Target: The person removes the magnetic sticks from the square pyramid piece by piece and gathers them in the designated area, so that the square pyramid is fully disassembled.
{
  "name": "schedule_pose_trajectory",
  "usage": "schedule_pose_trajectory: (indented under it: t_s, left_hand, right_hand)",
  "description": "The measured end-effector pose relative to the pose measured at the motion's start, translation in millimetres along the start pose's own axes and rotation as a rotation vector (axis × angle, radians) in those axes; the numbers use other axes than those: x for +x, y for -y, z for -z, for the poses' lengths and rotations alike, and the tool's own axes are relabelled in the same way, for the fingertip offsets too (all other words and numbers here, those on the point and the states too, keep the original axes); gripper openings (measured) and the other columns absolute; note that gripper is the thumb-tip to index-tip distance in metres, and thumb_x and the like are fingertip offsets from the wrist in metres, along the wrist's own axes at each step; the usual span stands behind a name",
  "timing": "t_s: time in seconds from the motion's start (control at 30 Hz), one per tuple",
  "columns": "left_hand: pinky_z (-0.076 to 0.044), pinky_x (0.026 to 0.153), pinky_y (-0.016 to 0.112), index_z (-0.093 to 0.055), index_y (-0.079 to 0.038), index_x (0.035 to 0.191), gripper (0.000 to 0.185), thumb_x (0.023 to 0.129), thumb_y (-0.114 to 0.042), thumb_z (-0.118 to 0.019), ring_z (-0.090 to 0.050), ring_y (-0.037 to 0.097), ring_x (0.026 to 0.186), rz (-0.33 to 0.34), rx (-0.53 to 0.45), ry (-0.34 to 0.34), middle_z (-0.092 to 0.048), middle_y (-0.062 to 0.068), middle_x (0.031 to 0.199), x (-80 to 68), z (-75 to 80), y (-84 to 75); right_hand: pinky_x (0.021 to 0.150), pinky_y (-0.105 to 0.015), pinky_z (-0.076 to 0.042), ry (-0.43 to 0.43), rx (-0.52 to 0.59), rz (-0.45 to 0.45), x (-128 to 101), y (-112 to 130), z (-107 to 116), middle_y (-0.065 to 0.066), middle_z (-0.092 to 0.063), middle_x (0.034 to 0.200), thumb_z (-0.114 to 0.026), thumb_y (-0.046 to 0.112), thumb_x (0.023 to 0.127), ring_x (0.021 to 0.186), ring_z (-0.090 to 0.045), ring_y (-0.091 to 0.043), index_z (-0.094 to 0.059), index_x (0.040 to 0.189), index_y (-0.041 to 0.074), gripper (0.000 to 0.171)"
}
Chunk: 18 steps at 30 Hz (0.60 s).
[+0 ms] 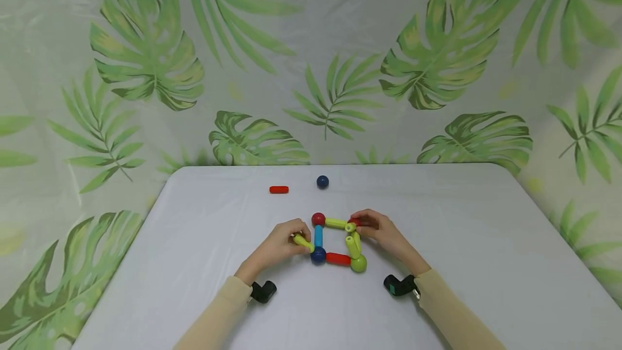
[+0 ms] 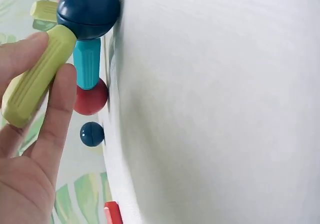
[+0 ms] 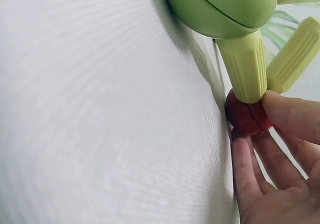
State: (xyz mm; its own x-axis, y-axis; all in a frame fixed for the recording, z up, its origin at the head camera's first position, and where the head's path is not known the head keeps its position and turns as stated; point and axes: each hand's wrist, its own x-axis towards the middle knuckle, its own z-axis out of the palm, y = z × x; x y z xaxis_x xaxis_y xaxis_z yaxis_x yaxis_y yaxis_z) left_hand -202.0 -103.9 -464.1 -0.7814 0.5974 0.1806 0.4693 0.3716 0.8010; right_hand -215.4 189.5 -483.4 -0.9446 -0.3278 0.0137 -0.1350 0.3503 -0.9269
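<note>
Left hand (image 1: 277, 244) pinches yellow-green ribbed plastic rod (image 1: 303, 242); right hand (image 1: 381, 231) pinches small red plastic ball (image 1: 355, 222). Square frame sits mid white counter (image 1: 486, 242), edges well apart; leaf-print backdrop (image 1: 311, 58) behind.

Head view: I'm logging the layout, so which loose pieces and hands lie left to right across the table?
Loose red stick → left hand → loose blue ball → right hand.

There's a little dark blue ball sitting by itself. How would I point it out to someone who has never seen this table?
Start at the white table and look to its far edge, beyond the coloured rod-and-ball frame between the two hands. There a loose blue ball lies just right of a loose red rod. Unlike the frame's own blue ball, it is joined to nothing and no hand touches it.
</note>
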Motion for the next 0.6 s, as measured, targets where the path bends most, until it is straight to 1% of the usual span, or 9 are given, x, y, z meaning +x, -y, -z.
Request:
schedule_pose_trajectory:
  t_s: [0.1,0.13,0.2,0.27,0.33,0.4,0.47,0.53,0.6]
  left_hand:
    - [-0.048,0.073,0.024,-0.066,-0.012,0.089,0.014,0.082,-0.005,-0.075,-0.053,0.011,0.080,-0.003,0.115,0.008,-0.055,-0.007,0.086,0.7,-0.8,-1.2]
    - [-0.048,0.073,0.024,-0.066,-0.012,0.089,0.013,0.081,-0.006,-0.076,-0.054,0.011,0.080,0.010,0.135,0.005,-0.055,-0.008,0.086,0.3,-1.0,-1.7]
    - [-0.048,0.072,0.025,-0.067,-0.013,0.088,0.013,0.081,-0.006,-0.076,-0.054,0.011,0.080,0.033,0.140,-0.025,-0.056,-0.008,0.086,-1.1,1.0,-0.2]
    - [-0.048,0.073,0.026,-0.068,-0.013,0.089,0.013,0.081,-0.007,-0.076,-0.053,0.012,0.080,0.074,0.098,-0.079,-0.059,-0.006,0.088,-1.7,6.9,3.9]
    - [-0.049,0.076,0.028,-0.068,-0.012,0.091,0.013,0.082,-0.008,-0.076,-0.055,0.015,0.083,0.130,0.023,-0.147,-0.061,-0.003,0.092,-1.5,16.9,10.0]
    - [-0.049,0.080,0.031,-0.069,-0.009,0.093,0.013,0.082,-0.007,-0.075,-0.057,0.018,0.087,0.186,-0.041,-0.209,-0.063,0.002,0.096,1.5,28.6,18.4]
    - [-0.048,0.084,0.034,-0.069,-0.005,0.095,0.014,0.082,-0.006,-0.075,-0.059,0.021,0.091,0.254,-0.079,-0.273,-0.064,0.006,0.098,6.3,38.2,26.9]
    - [-0.047,0.084,0.034,-0.069,-0.005,0.095,0.015,0.083,-0.008,-0.075,-0.059,0.021,0.092,0.306,-0.070,-0.340,-0.065,0.006,0.097,12.9,45.4,35.8]
    - [-0.045,0.082,0.034,-0.068,-0.004,0.094,0.014,0.083,-0.010,-0.075,-0.058,0.022,0.091,0.331,-0.019,-0.396,-0.067,0.006,0.094,21.1,50.8,44.3]
  right_hand:
    - [0.094,-0.038,-0.047,0.000,0.003,-0.004,0,-1,0,-0.016,-0.059,0.120,-0.061,0.004,0.093,0.110,-0.056,-0.030,-0.057,0.123,0.001,0.030]
    - [0.094,-0.039,-0.047,0.001,0.004,-0.003,0,-1,0,-0.016,-0.059,0.121,-0.061,0.004,0.093,0.110,-0.056,-0.030,-0.057,0.123,0.001,0.030]
    - [0.094,-0.040,-0.046,0.003,0.013,-0.003,0,-1,-1,-0.016,-0.059,0.121,-0.061,0.004,0.093,0.111,-0.055,-0.030,-0.057,0.123,0.001,0.031]
    - [0.095,-0.041,-0.046,0.004,0.011,-0.002,-1,-1,0,-0.016,-0.059,0.121,-0.061,0.004,0.093,0.112,-0.055,-0.031,-0.056,0.123,0.000,0.031]
    - [0.095,-0.041,-0.046,0.003,0.009,-0.002,-1,-1,0,-0.016,-0.058,0.121,-0.061,0.005,0.093,0.112,-0.055,-0.031,-0.056,0.124,0.000,0.031]
    - [0.095,-0.041,-0.046,0.001,0.004,-0.007,-1,0,0,-0.016,-0.058,0.122,-0.061,0.004,0.093,0.112,-0.055,-0.031,-0.056,0.124,0.000,0.032]
    - [0.095,-0.040,-0.046,-0.004,0.002,-0.013,-1,1,0,-0.015,-0.059,0.121,-0.061,0.004,0.093,0.112,-0.055,-0.030,-0.057,0.123,0.001,0.031]
    - [0.094,-0.039,-0.046,-0.003,0.003,-0.010,0,1,0,-0.016,-0.059,0.121,-0.061,0.003,0.092,0.111,-0.055,-0.031,-0.057,0.123,0.000,0.031]
    - [0.094,-0.039,-0.046,-0.006,0.003,-0.005,0,2,0,-0.016,-0.059,0.120,-0.060,0.002,0.092,0.111,-0.056,-0.031,-0.057,0.123,-0.001,0.031]
